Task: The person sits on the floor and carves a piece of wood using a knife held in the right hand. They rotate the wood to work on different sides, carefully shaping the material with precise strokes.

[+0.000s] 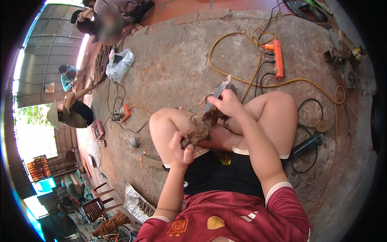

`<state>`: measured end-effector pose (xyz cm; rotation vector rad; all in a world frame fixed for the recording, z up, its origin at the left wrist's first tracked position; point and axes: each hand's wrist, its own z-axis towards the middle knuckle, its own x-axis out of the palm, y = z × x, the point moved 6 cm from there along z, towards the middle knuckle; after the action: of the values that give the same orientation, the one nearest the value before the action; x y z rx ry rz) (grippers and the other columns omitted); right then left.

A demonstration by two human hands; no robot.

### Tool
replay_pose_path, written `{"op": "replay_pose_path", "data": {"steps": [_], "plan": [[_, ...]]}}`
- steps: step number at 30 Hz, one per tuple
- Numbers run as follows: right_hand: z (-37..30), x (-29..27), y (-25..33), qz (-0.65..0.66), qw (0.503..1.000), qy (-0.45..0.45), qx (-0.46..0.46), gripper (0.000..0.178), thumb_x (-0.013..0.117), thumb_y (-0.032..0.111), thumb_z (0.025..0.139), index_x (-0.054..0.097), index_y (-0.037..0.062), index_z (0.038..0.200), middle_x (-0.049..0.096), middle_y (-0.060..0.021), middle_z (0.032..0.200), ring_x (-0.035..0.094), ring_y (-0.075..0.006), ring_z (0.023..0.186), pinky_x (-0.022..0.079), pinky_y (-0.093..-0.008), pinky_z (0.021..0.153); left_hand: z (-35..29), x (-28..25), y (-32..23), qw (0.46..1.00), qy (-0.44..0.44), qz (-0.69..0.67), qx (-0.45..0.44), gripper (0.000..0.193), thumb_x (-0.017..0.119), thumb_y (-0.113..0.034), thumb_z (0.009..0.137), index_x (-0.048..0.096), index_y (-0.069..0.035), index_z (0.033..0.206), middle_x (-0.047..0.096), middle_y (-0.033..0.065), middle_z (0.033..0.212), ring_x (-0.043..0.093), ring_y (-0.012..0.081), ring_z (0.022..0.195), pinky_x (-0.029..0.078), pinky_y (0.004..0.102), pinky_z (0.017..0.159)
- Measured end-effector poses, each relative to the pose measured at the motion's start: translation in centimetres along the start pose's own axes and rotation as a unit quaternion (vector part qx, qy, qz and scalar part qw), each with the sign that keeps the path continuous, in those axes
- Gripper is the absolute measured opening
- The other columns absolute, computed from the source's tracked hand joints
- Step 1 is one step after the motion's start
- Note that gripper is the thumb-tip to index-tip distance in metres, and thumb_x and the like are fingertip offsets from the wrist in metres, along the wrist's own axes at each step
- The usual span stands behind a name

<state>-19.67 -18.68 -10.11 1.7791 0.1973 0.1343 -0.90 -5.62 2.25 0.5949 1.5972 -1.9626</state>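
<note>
Across my crossed legs lies a brown carved piece of wood (198,127) with a knobbly, curling surface. My left hand (182,148) is closed round its near end, thumb pressed along the side. At the far end, my right hand (228,103) grips a thin, flat grey strip (217,93) with a pale tip pointing away from me. The strip lies against or just over the wood; I cannot tell whether it is a blade or a piece of sandpaper. My right hand hides part of the wood's far end.
An orange power strip (278,59) with a yellow cord (298,80) sits ahead right. A dark green power tool (308,146) lies beside my right knee. To the left are another orange socket block (125,113), a plastic bag (120,64) and several people seated farther off.
</note>
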Motion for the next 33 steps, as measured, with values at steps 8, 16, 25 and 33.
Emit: {"op": "replay_pose_path", "data": {"steps": [8, 16, 25, 33], "plan": [[-1.1, -0.2, 2.5, 0.002, 0.996, 0.085, 0.003, 0.033, 0.075, 0.026, 0.083, 0.068, -0.0054, 0.086, 0.071, -0.0138, 0.076, 0.07, -0.0234, 0.072, 0.052, -0.0362, 0.065, -0.3, 0.6, -0.7, 1.0, 0.008, 0.004, 0.009, 0.029, 0.058, -0.024, 0.07, 0.052, 0.002, 0.083, 0.049, 0.015, 0.07, 0.051, 0.0312, 0.061, 0.044, 0.0368, 0.06], [-0.4, -0.3, 1.7, 0.12, 0.99, 0.067, 0.039, 0.022, 0.072, 0.021, 0.089, 0.068, -0.0013, 0.088, 0.069, -0.0074, 0.073, 0.063, -0.0134, 0.061, 0.05, -0.0306, 0.055, 0.4, 0.7, -1.5, 1.0, 0.014, 0.003, 0.027, 0.029, 0.058, -0.024, 0.071, 0.052, 0.002, 0.083, 0.05, 0.015, 0.071, 0.052, 0.0308, 0.062, 0.044, 0.0365, 0.061], [0.3, -1.7, -0.4, 0.084, 0.995, 0.023, 0.054, 0.019, 0.069, 0.017, 0.09, 0.063, -0.0006, 0.093, 0.068, -0.0097, 0.077, 0.064, -0.0132, 0.064, 0.051, -0.0297, 0.058, 0.7, 0.9, -1.6, 1.0, 0.019, 0.004, 0.022, 0.028, 0.059, -0.023, 0.072, 0.053, 0.001, 0.084, 0.05, 0.0146, 0.071, 0.052, 0.0307, 0.062, 0.044, 0.0365, 0.061], [-0.3, -0.7, -0.3, 0.069, 0.996, 0.014, 0.048, 0.016, 0.065, 0.018, 0.096, 0.063, 0.0018, 0.098, 0.064, -0.0029, 0.074, 0.058, -0.0088, 0.061, 0.048, -0.0253, 0.055, 0.6, 0.8, -1.6, 1.0, 0.013, 0.004, 0.023, 0.029, 0.059, -0.024, 0.071, 0.052, 0.001, 0.083, 0.05, 0.0142, 0.07, 0.051, 0.0301, 0.061, 0.044, 0.0363, 0.06]]}}
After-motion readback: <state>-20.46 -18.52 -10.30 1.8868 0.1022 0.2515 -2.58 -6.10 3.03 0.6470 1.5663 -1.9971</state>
